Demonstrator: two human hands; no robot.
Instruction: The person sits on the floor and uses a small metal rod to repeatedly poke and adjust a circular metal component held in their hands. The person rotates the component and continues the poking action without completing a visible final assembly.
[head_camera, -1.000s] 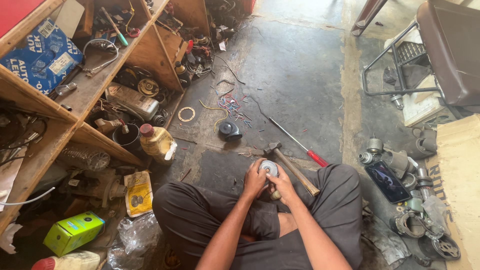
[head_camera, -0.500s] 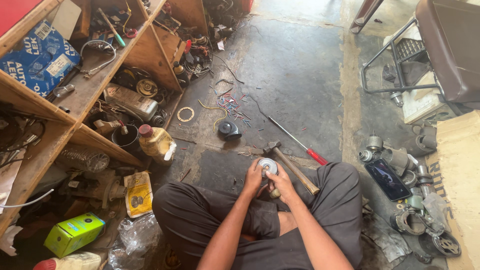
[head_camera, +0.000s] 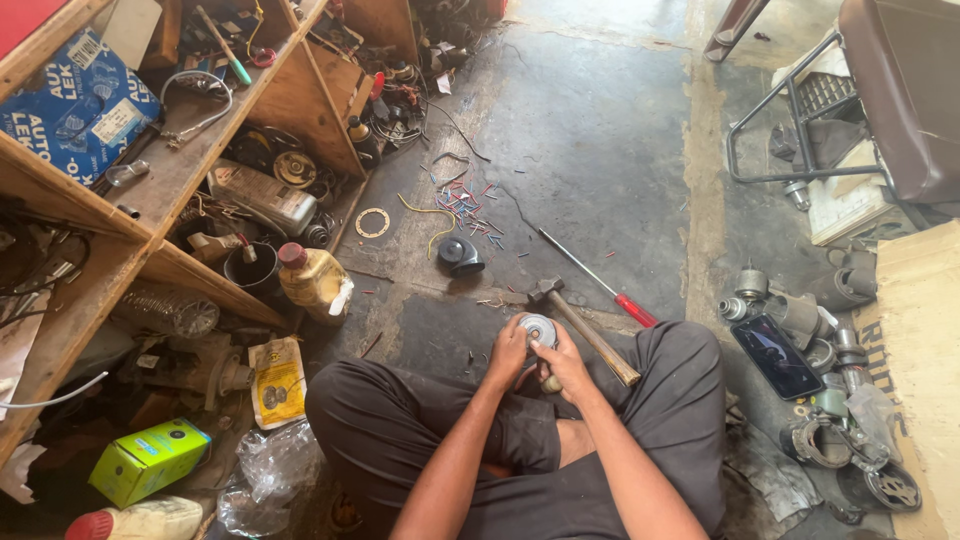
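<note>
- Concrete floor (head_camera: 600, 130): grey and stained, with the person seated cross-legged on it in dark trousers.
- Wooden shelving (head_camera: 180, 180): on the person's left, crowded with parts, wires and a blue carton (head_camera: 70, 105).
- Metal-framed chair (head_camera: 880, 90): upper right, well apart from the hands.
- Cluster of metal motor parts (head_camera: 840, 400): at the right, with a dark phone (head_camera: 777, 355) lying among them.
- Hammer (head_camera: 585, 330): wooden handle, its head just beyond the hands, its handle crossing the right knee.
- Red-handled screwdriver (head_camera: 600, 280): on the floor just past the hammer.
- Yellow bottle (head_camera: 312, 280): red cap, near the shelf foot.
- Black dome-shaped cap (head_camera: 460, 257): on the floor ahead, beside scattered coloured wire scraps (head_camera: 465, 205).
- Left hand (head_camera: 507, 352) and right hand (head_camera: 565, 362): close together above the lap, both closed around the round metal part.
- Round metal part (head_camera: 538, 330): silvery disc facing up, gripped between the two hands, near the hammer head.
</note>
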